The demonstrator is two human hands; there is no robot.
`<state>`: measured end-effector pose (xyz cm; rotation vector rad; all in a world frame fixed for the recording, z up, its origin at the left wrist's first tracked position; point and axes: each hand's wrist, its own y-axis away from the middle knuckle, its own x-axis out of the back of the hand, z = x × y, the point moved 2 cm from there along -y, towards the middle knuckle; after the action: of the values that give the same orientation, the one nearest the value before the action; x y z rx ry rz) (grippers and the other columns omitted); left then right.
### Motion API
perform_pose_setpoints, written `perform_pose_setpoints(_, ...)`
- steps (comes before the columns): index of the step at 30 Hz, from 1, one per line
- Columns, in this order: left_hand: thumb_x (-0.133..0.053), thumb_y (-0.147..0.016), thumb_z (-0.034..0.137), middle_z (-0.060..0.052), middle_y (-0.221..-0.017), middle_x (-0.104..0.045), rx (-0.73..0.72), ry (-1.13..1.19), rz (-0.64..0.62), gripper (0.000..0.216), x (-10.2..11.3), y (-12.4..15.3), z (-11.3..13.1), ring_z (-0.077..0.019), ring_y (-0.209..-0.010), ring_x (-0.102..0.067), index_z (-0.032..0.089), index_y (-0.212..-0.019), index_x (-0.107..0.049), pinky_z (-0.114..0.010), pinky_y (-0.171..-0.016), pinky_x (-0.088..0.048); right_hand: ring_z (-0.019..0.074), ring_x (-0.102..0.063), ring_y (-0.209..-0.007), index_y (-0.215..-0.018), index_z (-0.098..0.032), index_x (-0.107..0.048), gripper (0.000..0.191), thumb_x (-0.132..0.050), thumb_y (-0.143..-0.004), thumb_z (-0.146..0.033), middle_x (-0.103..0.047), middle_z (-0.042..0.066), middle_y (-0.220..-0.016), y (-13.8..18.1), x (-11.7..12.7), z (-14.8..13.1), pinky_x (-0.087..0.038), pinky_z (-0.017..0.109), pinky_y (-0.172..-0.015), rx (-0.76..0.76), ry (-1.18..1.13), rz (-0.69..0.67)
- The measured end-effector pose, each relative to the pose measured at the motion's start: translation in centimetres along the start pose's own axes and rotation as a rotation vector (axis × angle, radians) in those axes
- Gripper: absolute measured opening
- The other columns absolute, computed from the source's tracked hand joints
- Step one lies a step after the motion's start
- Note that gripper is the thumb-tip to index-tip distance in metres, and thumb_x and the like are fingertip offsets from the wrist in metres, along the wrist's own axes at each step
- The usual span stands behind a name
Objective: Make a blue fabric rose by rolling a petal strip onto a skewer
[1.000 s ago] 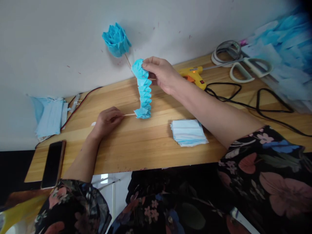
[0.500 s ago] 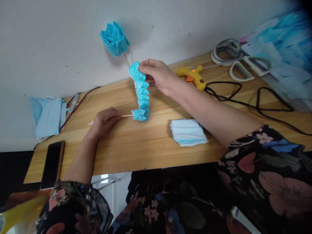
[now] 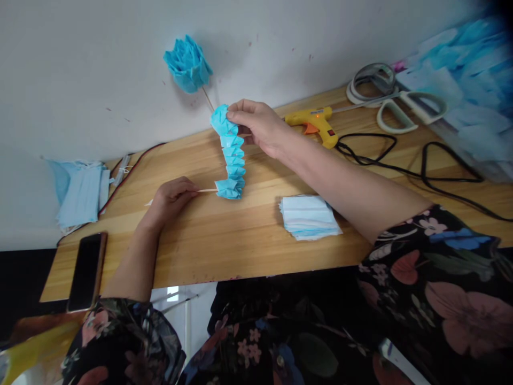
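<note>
My left hand [image 3: 175, 198] is closed around a thin pale stick [image 3: 207, 190] just above the table. At the stick's far end starts a pleated strip [image 3: 233, 154] of light blue folded pieces, which rises in a row. Its upper end is pinched between the thumb and fingers of my right hand [image 3: 256, 123]. Behind that end, a blue rose-like flower [image 3: 187, 64] on a thin stem leans before the wall; where its stem ends is hidden. A stack of white and pale blue squares [image 3: 310, 217] lies below my right forearm.
A yellow glue gun [image 3: 315, 124] with its light on and a black cord [image 3: 368, 160] lie behind my right arm, near scissors [image 3: 412, 112] and tape rolls [image 3: 371, 85]. Blue pieces [image 3: 468, 80] are heaped far right. Face masks [image 3: 82, 190] and a phone [image 3: 86, 271] lie left.
Almost nothing differs. The upper end of the pleated strip sits very slightly lower and further left; both hands keep their hold.
</note>
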<state>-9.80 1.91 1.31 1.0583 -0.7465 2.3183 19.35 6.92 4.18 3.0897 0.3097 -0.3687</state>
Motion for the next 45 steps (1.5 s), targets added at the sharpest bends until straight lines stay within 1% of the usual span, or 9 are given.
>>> perform_pose_setpoints(13, -0.067, -0.098, 0.035, -0.008, -0.087, -0.077, -0.026, 0.042, -0.028, 0.022, 0.1, 0.0, -0.5, -0.0180, -0.077, -0.070, 0.020, -0.089, -0.079, -0.028, -0.068, -0.053, 0.0188, -0.065, -0.085, -0.087, -0.027, -0.060, 0.016, -0.070, -0.088, -0.039, -0.070, 0.002, -0.088, -0.3, 0.0, 0.5, -0.054, 0.030, -0.068, -0.005, 0.082, 0.041)
perform_pose_setpoints(16, -0.066, -0.098, 0.038, -0.008, -0.086, -0.076, -0.017, 0.023, -0.019, 0.025, 0.1, 0.0, -0.3, -0.0182, -0.077, -0.070, 0.019, -0.088, -0.078, -0.028, -0.069, -0.053, 0.0206, -0.066, -0.091, -0.083, -0.028, -0.060, 0.017, -0.070, -0.088, -0.040, -0.071, 0.002, -0.089, -1.2, 1.1, 1.3, -0.053, 0.033, -0.072, 0.048, 0.214, 0.082)
perform_pose_setpoints(20, -0.066, -0.098, 0.040, -0.007, -0.083, -0.074, 0.009, 0.002, -0.019, 0.026, 0.1, 0.0, -0.1, -0.0185, -0.075, -0.069, 0.019, -0.086, -0.078, -0.028, -0.066, -0.052, 0.0242, -0.066, -0.101, -0.078, -0.028, -0.062, 0.015, -0.078, -0.081, -0.027, -0.071, 0.001, -0.086, -1.6, 2.4, 0.5, -0.052, 0.033, -0.079, 0.200, 0.487, 0.125)
perform_pose_setpoints(24, -0.066, -0.098, 0.041, -0.007, -0.082, -0.073, 0.012, 0.008, -0.007, 0.026, 0.1, 0.0, 0.1, -0.0186, -0.073, -0.067, 0.021, -0.087, -0.078, -0.029, -0.066, -0.051, 0.0234, -0.067, -0.096, -0.087, -0.029, -0.071, 0.004, -0.072, -0.087, -0.025, -0.073, 0.000, -0.088, 0.3, 2.3, -1.7, -0.049, 0.033, -0.080, 0.268, 0.622, -0.004)
perform_pose_setpoints(26, -0.066, -0.098, 0.040, -0.006, -0.083, -0.073, 0.016, 0.001, -0.006, 0.025, 0.1, 0.0, 0.3, -0.0185, -0.074, -0.067, 0.021, -0.088, -0.078, -0.029, -0.067, -0.051, 0.0221, -0.067, -0.092, -0.090, -0.028, -0.075, 0.010, -0.068, -0.089, -0.022, -0.076, 0.000, -0.092, 2.0, 2.2, -2.1, -0.047, 0.034, -0.081, 0.285, 0.781, -0.115)
perform_pose_setpoints(29, -0.065, -0.099, 0.038, -0.006, -0.083, -0.073, 0.015, -0.003, -0.010, 0.024, 0.1, 0.0, 0.6, -0.0182, -0.074, -0.067, 0.020, -0.088, -0.077, -0.029, -0.067, -0.050, 0.0221, -0.069, -0.091, -0.091, -0.029, -0.079, 0.020, -0.064, -0.088, -0.016, -0.079, -0.001, -0.096, 4.6, 2.5, -1.2, -0.048, 0.037, -0.084, 0.305, 0.947, -0.258)
perform_pose_setpoints(33, -0.064, -0.100, 0.036, -0.007, -0.084, -0.073, 0.015, 0.004, -0.018, 0.025, 0.1, 0.1, 0.9, -0.0177, -0.074, -0.067, 0.020, -0.088, -0.077, -0.028, -0.066, -0.050, 0.0241, -0.071, -0.102, -0.094, -0.036, -0.081, 0.031, -0.058, -0.090, -0.016, -0.081, -0.002, -0.103, 6.2, 3.0, 1.0, -0.051, 0.042, -0.093, 0.391, 0.960, -0.362)
perform_pose_setpoints(37, -0.065, -0.100, 0.036, -0.006, -0.083, -0.072, 0.029, 0.007, -0.002, 0.023, 0.1, 0.1, 0.9, -0.0173, -0.074, -0.067, 0.020, -0.088, -0.077, -0.028, -0.066, -0.050, 0.0234, -0.070, -0.110, -0.101, -0.037, -0.082, 0.037, -0.054, -0.092, -0.014, -0.081, -0.001, -0.112, 6.0, 2.8, 2.4, -0.051, 0.043, -0.099, 0.478, 1.004, -0.411)
perform_pose_setpoints(45, -0.064, -0.100, 0.037, -0.007, -0.090, -0.076, 0.039, -0.010, -0.024, 0.025, 0.1, 0.1, 0.9, -0.0183, -0.079, -0.071, 0.019, -0.089, -0.078, -0.028, -0.070, -0.053, 0.0224, -0.068, -0.108, -0.109, -0.028, -0.083, 0.041, -0.051, -0.095, -0.007, -0.078, 0.006, -0.115, 6.3, 2.7, 3.6, -0.051, 0.037, -0.090, 0.583, 1.168, -0.440)
